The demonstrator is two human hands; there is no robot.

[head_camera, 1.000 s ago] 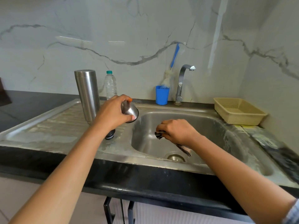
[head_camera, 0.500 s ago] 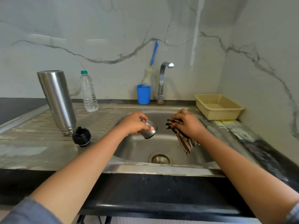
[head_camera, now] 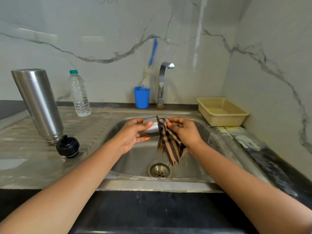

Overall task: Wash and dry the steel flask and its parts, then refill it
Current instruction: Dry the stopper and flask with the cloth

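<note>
While both hands hang over the sink (head_camera: pixel 194 168) in the middle of the frame, I see the left hand (head_camera: pixel 133 135) curled round the steel cup (head_camera: pixel 152 127), which is tipped sideways. The right hand (head_camera: pixel 184 132) pinches a striped cloth (head_camera: pixel 170 147) at the cup's rim. At the left, the steel flask (head_camera: pixel 38 105) stands mouth down, its black stopper (head_camera: pixel 67 146) just beside it.

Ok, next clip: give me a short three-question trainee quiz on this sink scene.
1. True or false: the steel flask stands mouth-down on the drainboard.
2. The right hand holds: A) a sponge, B) the striped cloth, C) a soap bar.
3. Which hand grips the steel cup over the sink?
Key: 1 true; 2 B; 3 the left hand.
</note>
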